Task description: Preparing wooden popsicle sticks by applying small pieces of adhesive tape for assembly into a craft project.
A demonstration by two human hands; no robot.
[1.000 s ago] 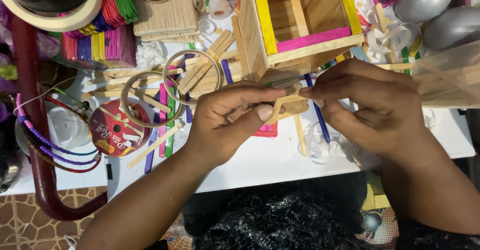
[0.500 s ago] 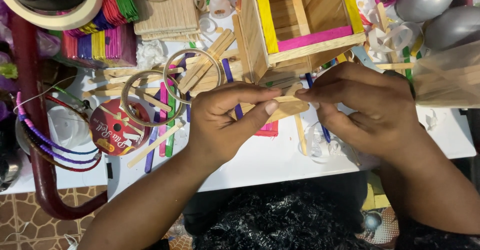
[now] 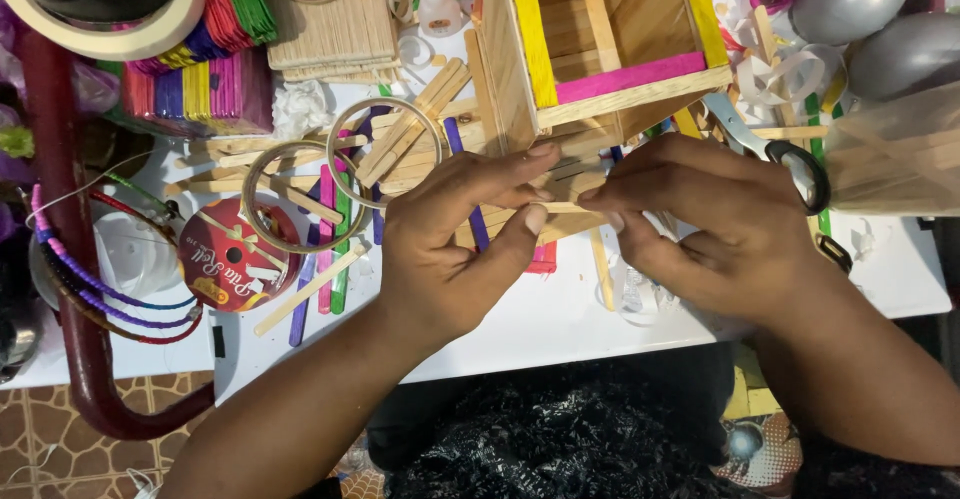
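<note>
So we've got our left hand (image 3: 455,249) and right hand (image 3: 715,224) both pinching a plain craft stick (image 3: 562,207), stick house (image 3: 600,49) at 12 o'clock.

- One view only, from a camera worn on the person's head, looking almost straight down.
- It sits close over the white table (image 3: 560,319), whose near edge runs across the lower part of the frame.
- Both forearms enter from the bottom, the left hand (image 3: 450,244) and right hand (image 3: 715,224) meeting near the centre.
- The person's lap fills the bottom edge.
</note>
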